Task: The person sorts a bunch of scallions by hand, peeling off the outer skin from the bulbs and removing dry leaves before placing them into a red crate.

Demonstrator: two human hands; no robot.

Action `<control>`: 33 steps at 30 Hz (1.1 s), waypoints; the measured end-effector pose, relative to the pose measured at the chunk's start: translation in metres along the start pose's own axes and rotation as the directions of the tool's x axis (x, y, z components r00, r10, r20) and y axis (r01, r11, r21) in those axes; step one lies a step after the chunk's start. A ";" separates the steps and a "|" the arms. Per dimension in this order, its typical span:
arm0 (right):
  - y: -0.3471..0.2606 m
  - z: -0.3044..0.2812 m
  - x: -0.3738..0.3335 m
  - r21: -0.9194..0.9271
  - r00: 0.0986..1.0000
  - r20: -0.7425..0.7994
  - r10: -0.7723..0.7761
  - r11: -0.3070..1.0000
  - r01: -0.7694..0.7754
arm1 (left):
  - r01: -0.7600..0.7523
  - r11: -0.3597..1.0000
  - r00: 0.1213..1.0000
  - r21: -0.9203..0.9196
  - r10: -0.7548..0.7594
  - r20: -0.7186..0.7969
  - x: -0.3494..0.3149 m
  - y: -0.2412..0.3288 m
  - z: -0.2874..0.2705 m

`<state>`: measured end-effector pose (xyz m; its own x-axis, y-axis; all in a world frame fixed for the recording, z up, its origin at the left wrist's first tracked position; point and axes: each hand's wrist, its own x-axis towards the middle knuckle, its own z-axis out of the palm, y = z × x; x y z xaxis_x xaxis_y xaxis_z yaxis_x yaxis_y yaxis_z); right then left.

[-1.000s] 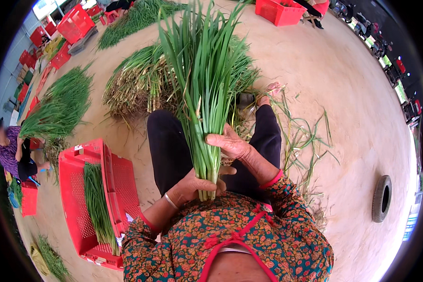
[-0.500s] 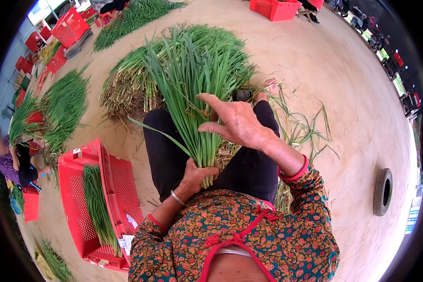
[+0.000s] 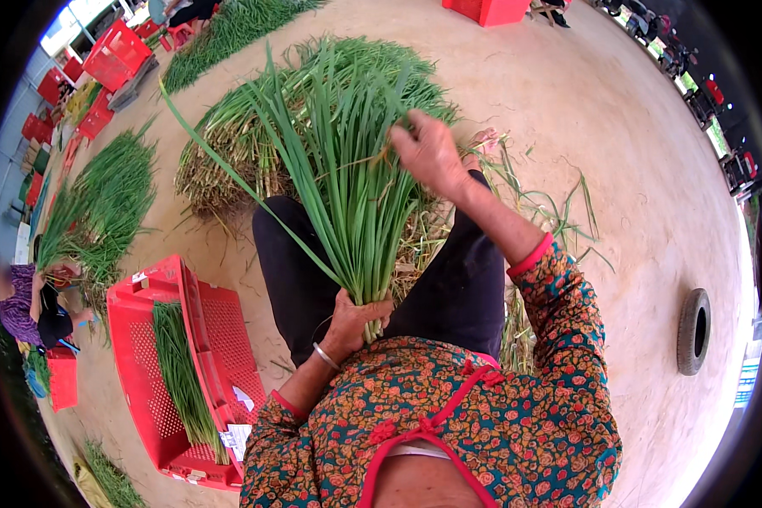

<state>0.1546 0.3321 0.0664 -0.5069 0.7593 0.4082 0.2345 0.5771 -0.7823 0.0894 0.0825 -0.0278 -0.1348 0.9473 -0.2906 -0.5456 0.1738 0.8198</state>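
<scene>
Over my lap, my left hand (image 3: pixel 353 322) is wrapped round the lower stems of a bunch of green garlic (image 3: pixel 356 224). Its long flat leaves fan upward and away from me, and one leaf bends far out to the left. At the bunch's upper right is my right hand (image 3: pixel 432 157), fingers curled in. A thin yellow-brown withered leaf (image 3: pixel 366 159) runs from the bunch to these fingers; slight blur veils the grip. Beyond my knees lies a large heap of the same stalks (image 3: pixel 237 161), its rooty ends toward the left.
On my left stands a red perforated crate (image 3: pixel 135 372) holding a bundle of long green stalks (image 3: pixel 182 372). Loose leaf scraps (image 3: pixel 559 212) litter the floor at right, with a tyre (image 3: pixel 694 332) farther off. Another person (image 3: pixel 25 305) sits at far left by more green piles (image 3: pixel 114 203).
My right hand has moved up and slightly right, its spread fingers now curled at the withered leaf. The bunch's leaves have fanned wider. My left hand keeps its hold.
</scene>
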 end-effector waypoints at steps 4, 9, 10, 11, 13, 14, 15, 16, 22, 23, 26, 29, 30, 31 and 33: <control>0.036 -0.082 0.061 0.573 0.942 -0.231 0.245 0.817 -0.072 | 0.075 0.995 0.996 -0.063 -0.072 0.050 -0.008 0.001 -0.002; 0.022 -0.137 0.038 0.187 0.936 -0.332 0.120 0.981 -0.059 | 0.070 0.997 0.997 -0.026 -0.069 0.015 -0.005 0.005 0.002; 0.010 -0.127 0.023 0.217 0.975 -0.204 0.086 0.975 -0.041 | 0.075 0.997 0.997 -0.002 -0.075 -0.003 -0.006 0.004 0.003; -0.002 -0.113 0.007 0.239 0.994 -0.111 0.022 0.971 0.005 | 0.051 0.999 0.999 0.001 -0.051 -0.001 -0.004 0.003 0.003; -0.049 -0.083 -0.025 0.169 0.997 0.075 0.024 0.985 -0.036 | -0.007 1.000 1.000 0.013 0.007 -0.012 -0.005 0.001 0.002; -0.052 -0.070 -0.035 0.098 0.982 0.094 -0.165 0.983 0.155 | 0.005 0.999 1.000 0.053 -0.004 -0.023 -0.005 0.002 0.003; -0.064 -0.062 -0.041 -0.012 0.941 0.199 -0.273 0.960 0.281 | 0.008 0.996 0.999 0.091 -0.005 -0.043 -0.005 0.004 0.003; -0.066 -0.048 -0.048 -0.161 0.929 0.276 -0.247 0.941 0.298 | 0.011 0.992 0.998 0.129 -0.003 -0.066 -0.006 0.006 0.003; -0.035 -0.008 -0.063 -0.270 0.847 0.496 -0.191 0.893 0.360 | -0.035 0.996 0.999 0.076 0.036 -0.010 -0.004 0.007 0.004; -0.033 -0.008 -0.064 -0.180 0.851 0.469 -0.236 0.918 0.354 | -0.038 0.999 0.999 0.008 0.037 0.020 -0.004 0.007 0.003; -0.029 -0.014 -0.059 0.013 0.901 0.405 -0.155 0.986 0.163 | -0.007 0.985 0.998 -0.174 0.019 0.067 -0.004 0.004 -0.001; -0.031 -0.029 -0.044 0.264 0.922 0.361 0.139 0.933 -0.244 | 0.001 0.968 0.997 -0.252 0.020 0.079 -0.007 0.003 -0.002; -0.042 -0.041 -0.038 0.262 0.913 0.325 0.245 0.905 -0.335 | 0.004 0.969 0.996 -0.247 0.019 0.089 -0.007 0.003 -0.002; -0.042 -0.049 -0.033 0.326 0.922 0.260 0.286 0.873 -0.363 | 0.007 0.970 0.995 -0.243 0.018 0.098 -0.007 0.003 -0.002; -0.041 -0.064 -0.021 0.463 0.934 0.108 0.342 0.814 -0.351 | 0.015 0.975 0.991 -0.221 0.016 0.135 -0.005 0.001 -0.007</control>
<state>0.2090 0.3119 0.1197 -0.4829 0.8734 0.0629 -0.0152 0.0634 -0.9979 0.0840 0.0757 -0.0288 -0.0304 0.9776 -0.2082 -0.7167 0.1239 0.6863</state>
